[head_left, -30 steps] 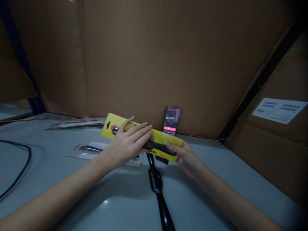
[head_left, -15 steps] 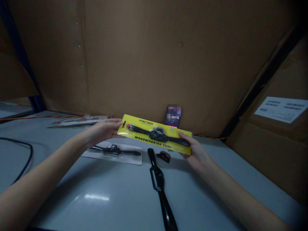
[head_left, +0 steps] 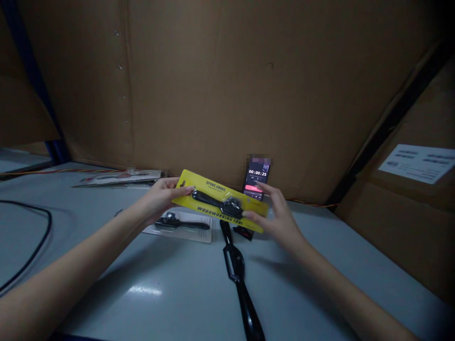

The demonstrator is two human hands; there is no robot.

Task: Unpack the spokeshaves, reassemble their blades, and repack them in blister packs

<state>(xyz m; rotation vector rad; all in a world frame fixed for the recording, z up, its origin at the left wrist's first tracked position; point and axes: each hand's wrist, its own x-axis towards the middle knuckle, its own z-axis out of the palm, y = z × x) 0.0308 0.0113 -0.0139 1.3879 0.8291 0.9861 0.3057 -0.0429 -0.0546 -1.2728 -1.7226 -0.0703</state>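
A spoke shave in a yellow blister pack (head_left: 190, 183), printed "SPOKE SHAVE" and "WOODWORKING TOOL", is held up tilted above the table, its right end lower. My left hand (head_left: 161, 196) pinches its left end, thumb on the front. My right hand (head_left: 279, 210) is at the right end, thumb over the pack's front and index finger apart above its top edge. Below lies a loose black spoke shave body (head_left: 235, 265), with a small dark part (head_left: 243, 232) partly hidden under the pack. Another spoke shave in a white pack (head_left: 192, 226) rests beneath my left hand.
A phone (head_left: 256, 176) showing a timer leans on the cardboard wall (head_left: 199, 94) behind. Flat packs (head_left: 124, 177) are stacked at the back left, and a black cable (head_left: 48, 227) curves at the left. A labelled carton (head_left: 398, 213) stands at the right.
My right hand has loosened from the pack's right end, spreading its fingers and bringing its thumb over the front. The pack has tilted further, and my left thumb now shows on its front.
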